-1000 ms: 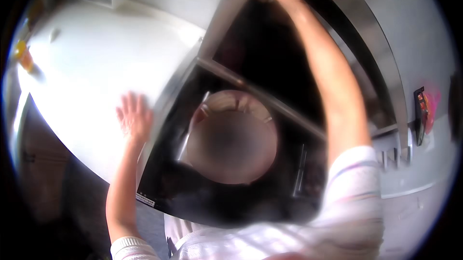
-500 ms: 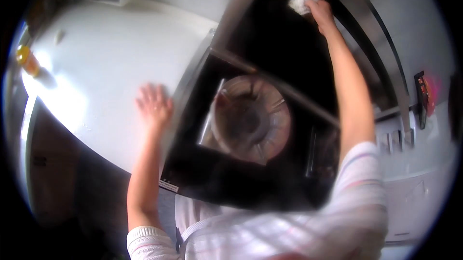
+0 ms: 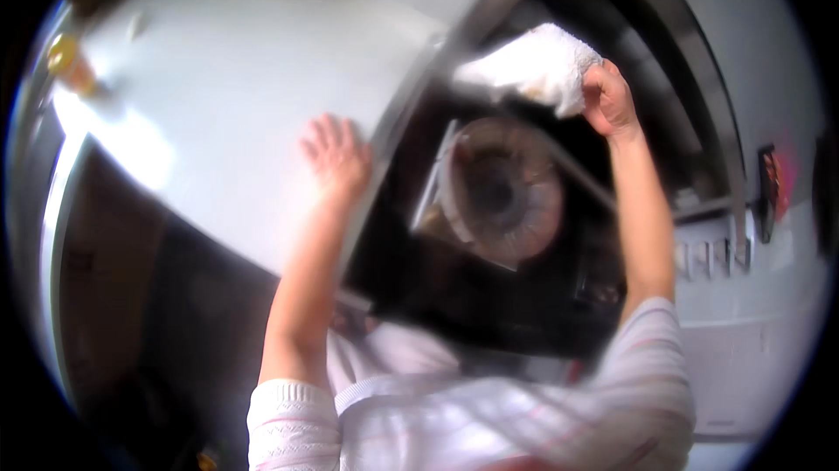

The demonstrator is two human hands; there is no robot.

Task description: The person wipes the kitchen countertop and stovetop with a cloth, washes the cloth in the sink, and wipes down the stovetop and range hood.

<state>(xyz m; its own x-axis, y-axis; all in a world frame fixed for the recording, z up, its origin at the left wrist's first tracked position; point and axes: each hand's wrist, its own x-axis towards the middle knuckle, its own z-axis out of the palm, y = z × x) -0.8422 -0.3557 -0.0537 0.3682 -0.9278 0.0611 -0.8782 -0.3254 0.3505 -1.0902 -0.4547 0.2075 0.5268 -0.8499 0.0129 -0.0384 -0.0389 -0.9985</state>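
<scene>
White terry-like cloth (image 3: 535, 69) hangs from my right hand (image 3: 609, 97), whose fingers are curled and pinching its right-hand end; the rest spreads out to the left in a loose, creased sheet. It lies in view over the upper part of a glossy black panel-like surface (image 3: 406, 287), and I cannot tell whether it touches that surface. Below the cloth sits a round, grey-brown, ribbed fixture (image 3: 502, 191) with a dark centre, and a slim metallic bar (image 3: 584, 178) slants down past its right side. My left hand (image 3: 336, 161) is empty, back upward, fingers extended and slightly parted, over the smooth white counter (image 3: 236, 95) near the black surface's edge; whether it presses down, I cannot tell. On the counter's far left stands an orange bottle with a yellow top (image 3: 70, 63), well apart from my left hand.
</scene>
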